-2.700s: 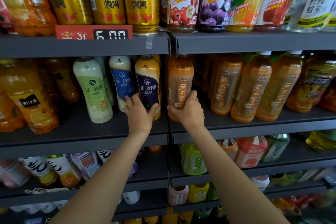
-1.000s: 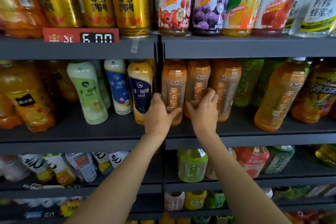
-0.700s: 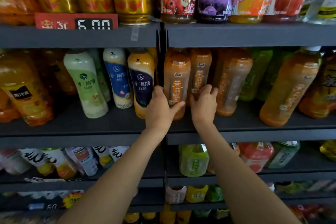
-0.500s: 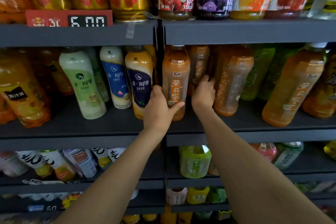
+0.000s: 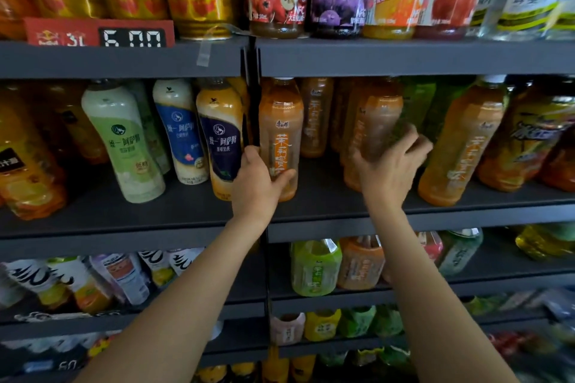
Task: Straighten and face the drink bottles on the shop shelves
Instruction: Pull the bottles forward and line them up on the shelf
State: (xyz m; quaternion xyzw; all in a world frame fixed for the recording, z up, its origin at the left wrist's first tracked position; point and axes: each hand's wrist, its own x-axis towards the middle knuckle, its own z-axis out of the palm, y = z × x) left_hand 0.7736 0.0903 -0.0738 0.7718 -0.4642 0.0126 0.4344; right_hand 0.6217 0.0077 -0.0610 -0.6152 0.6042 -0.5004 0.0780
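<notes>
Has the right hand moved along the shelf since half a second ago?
Yes. The right hand has shifted rightward, away from the black shelf upright, from the bottle set further back to a blurred orange bottle further right.

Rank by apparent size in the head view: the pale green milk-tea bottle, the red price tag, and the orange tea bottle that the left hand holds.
1. Pale green milk-tea bottle
2. Orange tea bottle, gripped by the left hand; it is partly covered, so the gap is unsure
3. Red price tag, wide but short, clearly smallest
</notes>
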